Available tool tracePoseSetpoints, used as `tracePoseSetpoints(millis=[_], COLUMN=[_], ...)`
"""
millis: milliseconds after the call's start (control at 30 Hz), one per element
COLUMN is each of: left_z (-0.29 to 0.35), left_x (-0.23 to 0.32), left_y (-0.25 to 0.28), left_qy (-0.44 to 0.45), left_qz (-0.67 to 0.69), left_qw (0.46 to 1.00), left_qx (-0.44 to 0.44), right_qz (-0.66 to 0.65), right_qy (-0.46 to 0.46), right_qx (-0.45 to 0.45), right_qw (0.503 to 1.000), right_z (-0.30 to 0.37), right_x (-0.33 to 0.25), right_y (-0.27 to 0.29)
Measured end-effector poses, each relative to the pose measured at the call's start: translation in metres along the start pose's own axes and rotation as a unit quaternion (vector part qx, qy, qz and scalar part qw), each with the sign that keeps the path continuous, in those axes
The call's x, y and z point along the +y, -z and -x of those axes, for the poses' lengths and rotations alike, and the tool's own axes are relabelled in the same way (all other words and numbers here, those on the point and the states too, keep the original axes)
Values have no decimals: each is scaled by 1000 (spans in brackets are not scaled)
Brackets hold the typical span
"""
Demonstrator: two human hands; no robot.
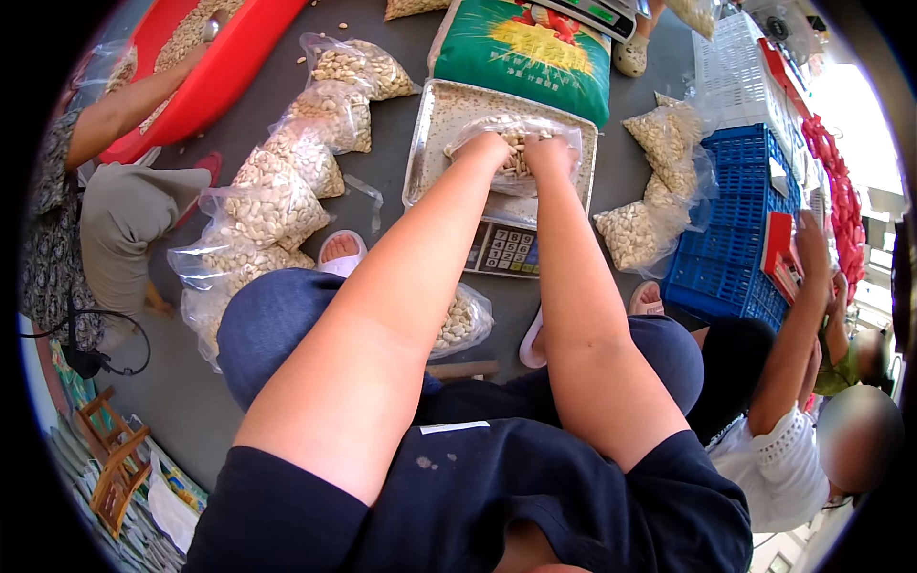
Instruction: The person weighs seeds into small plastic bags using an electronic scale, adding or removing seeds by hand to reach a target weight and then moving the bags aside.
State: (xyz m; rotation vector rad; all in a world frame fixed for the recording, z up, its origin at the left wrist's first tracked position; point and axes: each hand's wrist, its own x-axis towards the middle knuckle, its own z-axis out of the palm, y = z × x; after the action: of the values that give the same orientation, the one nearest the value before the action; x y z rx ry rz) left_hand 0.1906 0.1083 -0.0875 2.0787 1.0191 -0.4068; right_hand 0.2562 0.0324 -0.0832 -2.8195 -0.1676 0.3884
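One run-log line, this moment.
clear bag: on scale tray | pale contents: visible | left hand: at left rim | right hand: at right rim

The person's left grip point(482, 148) and right grip point(552, 155) are at the left and right sides of a clear bag point(516, 183) with pale beans point(517, 155) in it, fingers partly hidden. The bag sits on a metal tray point(432, 119), with a keypad point(507, 251) on its near side and a green sack point(521, 69) at its far end. Filled bags point(279, 191) line the grey floor point(371, 134) at left; more packed bags point(635, 232) lie right, beside a blue crate point(731, 229). Far left, a co-worker's arm point(124, 107) reaches into a red basin point(258, 43)
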Motion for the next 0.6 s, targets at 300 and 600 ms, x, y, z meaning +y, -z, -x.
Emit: tracePoseSetpoints(millis=[300, 600], left_z=[-14, 27], left_x=[6, 40], left_y=[-46, -21], left_qy=[27, -96], left_qz=[667, 711], left_qw=[735, 682], left_qx=[116, 141], right_qz=[-662, -741], right_qy=[-72, 13], right_qx=[-161, -184], right_qw=[728, 646], right_z=[22, 15], right_x=[-7, -2], right_y=[-13, -1])
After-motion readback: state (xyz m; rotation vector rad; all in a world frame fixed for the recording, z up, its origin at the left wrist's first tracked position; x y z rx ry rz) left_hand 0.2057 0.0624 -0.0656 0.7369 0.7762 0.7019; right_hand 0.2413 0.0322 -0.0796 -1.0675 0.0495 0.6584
